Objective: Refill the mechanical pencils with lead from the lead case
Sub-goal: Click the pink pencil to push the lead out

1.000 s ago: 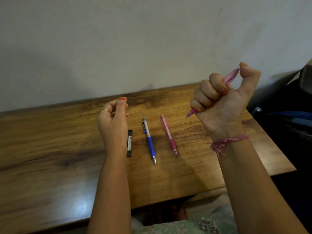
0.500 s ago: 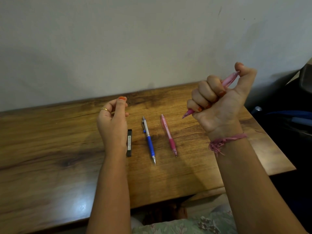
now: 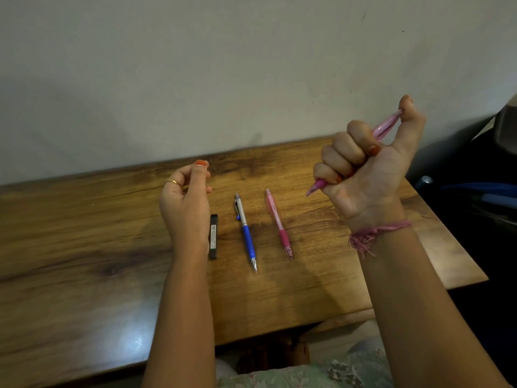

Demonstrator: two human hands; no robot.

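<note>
My right hand is raised above the table's right side in a fist around a pink mechanical pencil. My thumb sits on its top end, and its tip points down to the left. My left hand hovers over the table with thumb and fingertips pinched together; nothing shows between them. A black lead case lies just right of my left wrist. A blue and silver pencil and a second pink pencil lie side by side on the wooden table, tips toward me.
A plain wall runs along the table's far edge. The table's right edge ends close beyond my right arm, with dark objects past it. A patterned cloth on my lap shows below the near edge.
My right hand with the pink pencil has drifted slightly left. The left hand and the things on the table have not moved.
</note>
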